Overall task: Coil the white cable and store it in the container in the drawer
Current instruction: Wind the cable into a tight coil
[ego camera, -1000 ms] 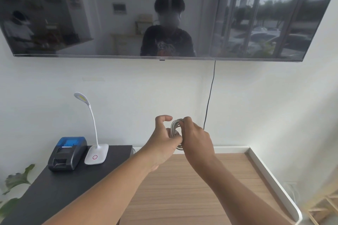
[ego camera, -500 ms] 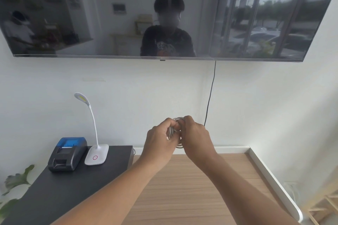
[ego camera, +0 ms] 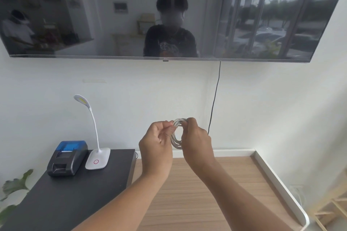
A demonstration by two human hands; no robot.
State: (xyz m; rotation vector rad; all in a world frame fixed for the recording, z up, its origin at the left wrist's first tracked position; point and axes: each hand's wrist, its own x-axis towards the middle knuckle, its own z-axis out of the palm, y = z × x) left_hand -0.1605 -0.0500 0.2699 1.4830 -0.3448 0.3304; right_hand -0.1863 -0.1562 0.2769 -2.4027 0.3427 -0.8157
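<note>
The white cable (ego camera: 176,137) is wound into a small upright coil, held in the air above the back of the wooden top (ego camera: 216,193). My right hand (ego camera: 197,140) grips the coil's right side with its fingers curled over the top. My left hand (ego camera: 156,146) pinches a strand at the coil's upper left between thumb and fingertips. No drawer or container is in view.
A black cabinet top (ego camera: 75,199) at the left carries a small black and blue printer (ego camera: 67,157) and a white gooseneck lamp (ego camera: 97,157). A wall-mounted TV (ego camera: 169,15) hangs above, with a black cord (ego camera: 215,97) running down. A white raised edge (ego camera: 277,180) borders the wooden top.
My left hand closed from a looser curl to a pinch on the cable's upper strand and shifted slightly left. The coil now shows more between the hands.
</note>
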